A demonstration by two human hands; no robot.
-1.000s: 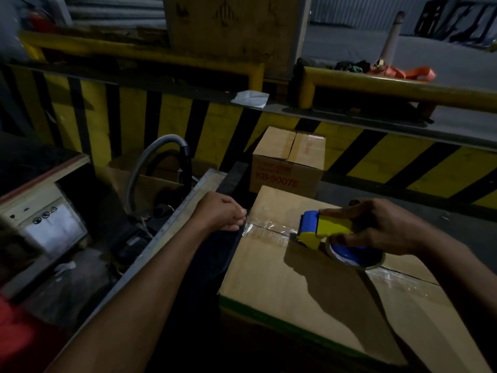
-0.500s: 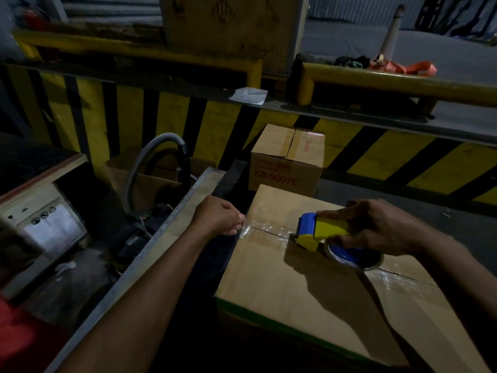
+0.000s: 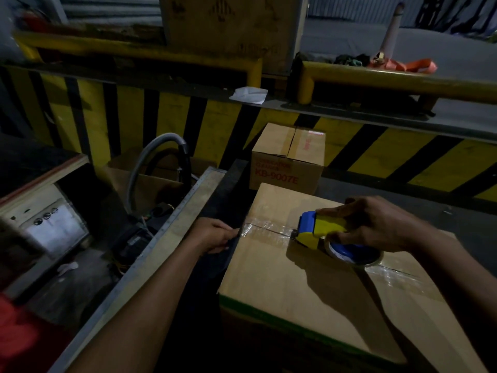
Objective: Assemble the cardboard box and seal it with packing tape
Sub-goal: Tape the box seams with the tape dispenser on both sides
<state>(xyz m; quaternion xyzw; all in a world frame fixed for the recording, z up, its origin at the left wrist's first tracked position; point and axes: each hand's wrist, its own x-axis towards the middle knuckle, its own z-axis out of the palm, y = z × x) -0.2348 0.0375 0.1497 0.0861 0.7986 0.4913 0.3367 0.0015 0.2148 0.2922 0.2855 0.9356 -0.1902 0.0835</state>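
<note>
A closed cardboard box (image 3: 309, 297) with a green stripe along its near edge lies in front of me. A strip of clear packing tape (image 3: 269, 229) runs along its top seam. My right hand (image 3: 382, 224) grips a blue and yellow tape dispenser (image 3: 320, 230) that rests on the seam near the box's middle. My left hand (image 3: 215, 235) pinches the tape's end at the box's left edge, fingers closed over the side.
A smaller sealed box (image 3: 287, 160) printed KB-9007E stands just behind. A yellow and black striped barrier (image 3: 172, 114) runs across the back. To the left are a metal rail (image 3: 161, 243), a grey hose (image 3: 150, 162) and a machine panel (image 3: 53, 230).
My left hand slid slightly down over the box's left edge. The right hand and dispenser stayed almost in place on the seam.
</note>
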